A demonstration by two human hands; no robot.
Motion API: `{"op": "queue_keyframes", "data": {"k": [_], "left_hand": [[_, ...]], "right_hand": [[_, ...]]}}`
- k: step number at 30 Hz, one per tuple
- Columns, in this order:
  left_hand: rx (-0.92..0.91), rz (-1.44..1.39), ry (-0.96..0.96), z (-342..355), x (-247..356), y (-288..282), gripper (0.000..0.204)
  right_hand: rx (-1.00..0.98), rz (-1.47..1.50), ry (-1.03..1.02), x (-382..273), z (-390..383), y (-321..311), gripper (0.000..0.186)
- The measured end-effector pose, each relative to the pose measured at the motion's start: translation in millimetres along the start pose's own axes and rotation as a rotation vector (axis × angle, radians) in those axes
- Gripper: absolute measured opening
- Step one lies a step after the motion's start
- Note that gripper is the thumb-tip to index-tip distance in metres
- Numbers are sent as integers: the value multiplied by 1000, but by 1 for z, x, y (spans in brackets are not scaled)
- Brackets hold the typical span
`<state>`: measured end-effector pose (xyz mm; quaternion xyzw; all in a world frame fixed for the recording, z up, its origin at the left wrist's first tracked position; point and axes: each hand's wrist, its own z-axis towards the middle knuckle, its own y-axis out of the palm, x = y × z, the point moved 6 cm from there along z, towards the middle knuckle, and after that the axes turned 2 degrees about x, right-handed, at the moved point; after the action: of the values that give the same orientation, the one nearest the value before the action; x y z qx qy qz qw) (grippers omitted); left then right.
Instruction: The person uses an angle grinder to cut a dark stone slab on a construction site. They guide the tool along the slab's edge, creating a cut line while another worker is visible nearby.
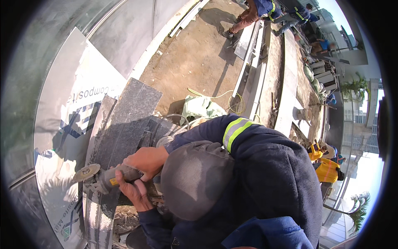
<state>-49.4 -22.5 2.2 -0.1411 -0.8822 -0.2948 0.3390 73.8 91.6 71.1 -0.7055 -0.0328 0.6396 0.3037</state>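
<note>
The grey, yellow-marked angle grinder (104, 180) appears above a long, dusty dark-grey plank's (129, 118) edge; right-hand (150, 161) and left-hand (135, 191) fingers curl around it. If its round, pale disc (85, 172) spins and snags, kickback could cut those bare fingers or gouge the white printed sheet (99, 66).

Grinder (103, 181) gry/ylw; sleeve (203, 129) navy w/ ylw-slvr stripes (235, 133); cloth (199, 106) pale grn.

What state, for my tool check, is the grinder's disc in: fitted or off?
Fitted: the disc sits on the grinder's head; whether it spins, I cannot tell.
</note>
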Motion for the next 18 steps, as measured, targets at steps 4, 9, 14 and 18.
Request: {"op": "queue_keyframes", "data": {"k": [4, 9, 14, 18], "left_hand": [[-37, -12, 18, -7, 4, 5, 51], [-38, -18, 59, -9, 23, 20, 63], [-97, -48, 99, -8, 37, 13, 70], [-88, -61, 87, -10, 40, 6, 70]], "right_hand": [[-38, -61, -11, -1, 2, 5, 69], [-127, -160, -41, -3, 26, 8, 74], [-155, -209, -76, -26, 37, 4, 77], [-203, -212, -99, -20, 50, 14, 77]]}}
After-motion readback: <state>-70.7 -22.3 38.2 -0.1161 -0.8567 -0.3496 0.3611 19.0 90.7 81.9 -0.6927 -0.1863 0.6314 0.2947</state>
